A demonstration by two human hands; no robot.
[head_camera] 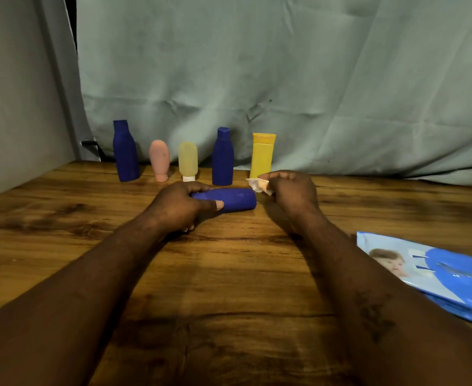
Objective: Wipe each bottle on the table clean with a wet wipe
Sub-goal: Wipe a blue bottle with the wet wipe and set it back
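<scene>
Head view: blue bottle (236,199) laid on side on wooden table (229,274), gripped at neck end by left hand (183,203). Crumpled wet wipe (257,185) pinched in right hand (292,188), just beside bottle base at 3 o'clock. Row of five upright bottles (187,161) seen at 12 o'clock; wipes pack (438,274) at 4 o'clock.
</scene>
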